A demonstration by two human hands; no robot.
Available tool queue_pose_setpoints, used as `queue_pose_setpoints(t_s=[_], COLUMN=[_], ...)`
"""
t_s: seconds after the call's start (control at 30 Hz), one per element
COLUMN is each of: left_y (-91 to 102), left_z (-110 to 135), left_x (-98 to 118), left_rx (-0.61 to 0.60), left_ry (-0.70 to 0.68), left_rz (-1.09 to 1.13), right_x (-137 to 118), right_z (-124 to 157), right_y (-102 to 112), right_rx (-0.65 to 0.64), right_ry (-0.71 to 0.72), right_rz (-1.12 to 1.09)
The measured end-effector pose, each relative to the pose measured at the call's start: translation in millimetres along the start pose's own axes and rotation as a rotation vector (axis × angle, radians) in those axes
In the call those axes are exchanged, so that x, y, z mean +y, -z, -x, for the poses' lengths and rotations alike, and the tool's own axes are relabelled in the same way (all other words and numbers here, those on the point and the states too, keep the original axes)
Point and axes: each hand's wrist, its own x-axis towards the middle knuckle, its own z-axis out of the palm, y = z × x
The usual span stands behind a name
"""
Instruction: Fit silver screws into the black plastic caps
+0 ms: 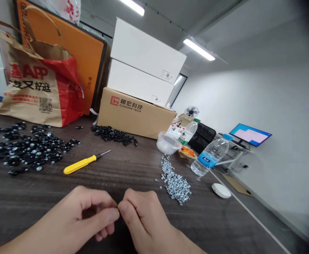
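A cardboard carton (pixel 133 113) stands at the back of the dark wood-grain surface (pixel 133 176), beyond the yellow-handled screwdriver (pixel 79 164). Black fittings (pixel 30 150) lie left of the screwdriver, and a heap of silver screws (pixel 174 183) lies right of it. Nearer than the screwdriver, the left hand (pixel 83 215) and right hand (pixel 146 218) pinch between them a tiny part (pixel 118 206), too small to make out.
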Motion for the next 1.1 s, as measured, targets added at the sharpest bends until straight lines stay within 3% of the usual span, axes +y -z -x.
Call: queue_pose_setpoints(t_s=[0.1,0.17,0.23,0.3,0.37,0.43,0.5,0.57,0.67,0.8,0.97,1.1], left_y=[1.0,1.4,1.9,2.5,2.5,1.7,0.8,0.6,2.6,7.0,9.0,4.8], left_z=[-4.4,-4.1,-1.5,1.1,1.5,-0.7,-4.2,-6.6,-5.7,-2.3,-8.0,-18.1], left_x=[2.4,3.9,5.1,5.6,4.7,1.8,-2.2,-5.2,-4.3,2.7,-0.2,-17.0], left_rx=[-0.095,-0.096,-0.03,0.079,0.146,0.095,-0.041,-0.092,-0.02,0.105,0.13,0.055], left_ry=[0.12,0.133,0.046,-0.102,-0.136,-0.02,0.071,0.107,0.009,-0.335,-0.346,-0.462], left_rz=[0.161,0.133,-0.03,-0.224,-0.266,-0.081,0.195,0.3,0.021,-0.55,-0.661,-0.75], right_x=[7.7,9.3,8.8,8.0,8.2,9.9,12.8,16.2,20.5,21.4,14.1,5.5], right_z=[-5.2,-4.8,-1.8,1.6,2.6,0.2,-3.9,-7.1,-7.5,-6.3,-14.1,-29.3], right_y=[3.7,2.3,-3.1,-9.6,-13.2,-12.1,-8.2,-5.7,-10.0,-20.0,-0.8,34.5], right_rx=[-0.011,-0.06,-0.043,0.058,0.107,0.055,0.0,-0.022,-0.022,0.073,-0.175,-0.266], right_ry=[0.14,0.181,0.122,-0.013,-0.088,-0.036,0.054,0.135,0.133,-0.013,-0.173,-0.252], right_rz=[0.099,0.149,0.155,0.122,0.091,0.085,0.101,0.075,0.018,0.031,-0.039,0.145])
